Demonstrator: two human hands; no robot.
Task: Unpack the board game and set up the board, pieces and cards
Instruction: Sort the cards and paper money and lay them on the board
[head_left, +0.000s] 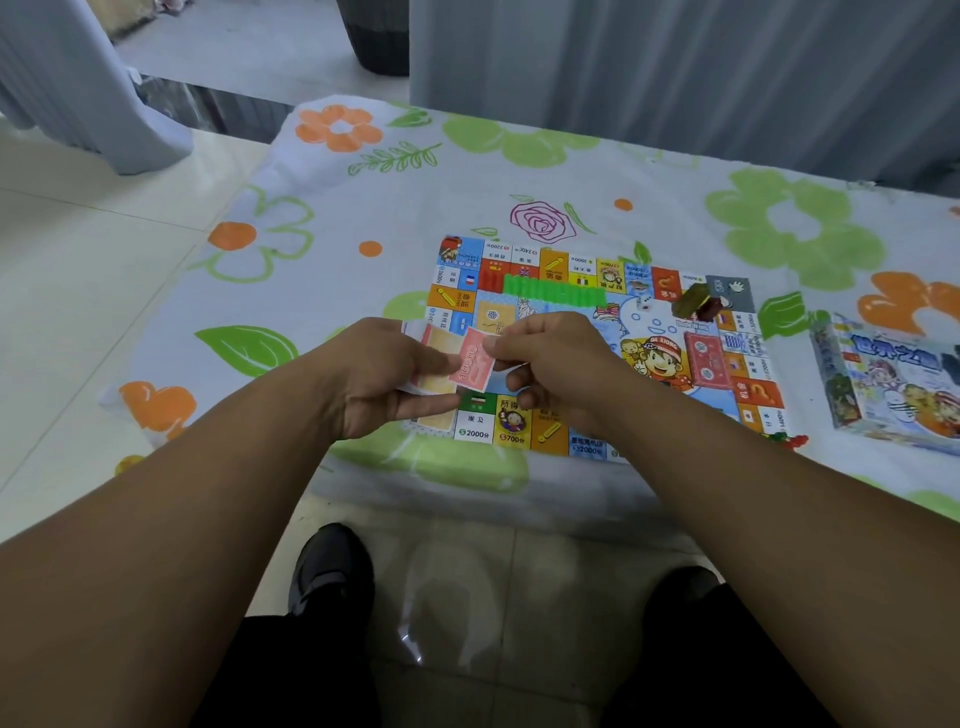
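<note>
The colourful game board (654, 332) lies flat on the flowered tablecloth. Over its left part my left hand (379, 379) grips a small stack of paper notes (436, 382), orange ones underneath. My right hand (550, 364) pinches the pink note (472, 364) on top of that stack. A green strip of plastic pieces (553, 292) lies along the board's far side. A pile of dark small pieces (698, 304) sits near the far right corner. A red card deck (706, 361) lies on the board's right part.
The game box (893, 384) stands on the table to the right of the board. A few small red and green pieces (789, 440) lie by the board's near right corner. The table's front edge (467, 493) is just above my knees and shoes.
</note>
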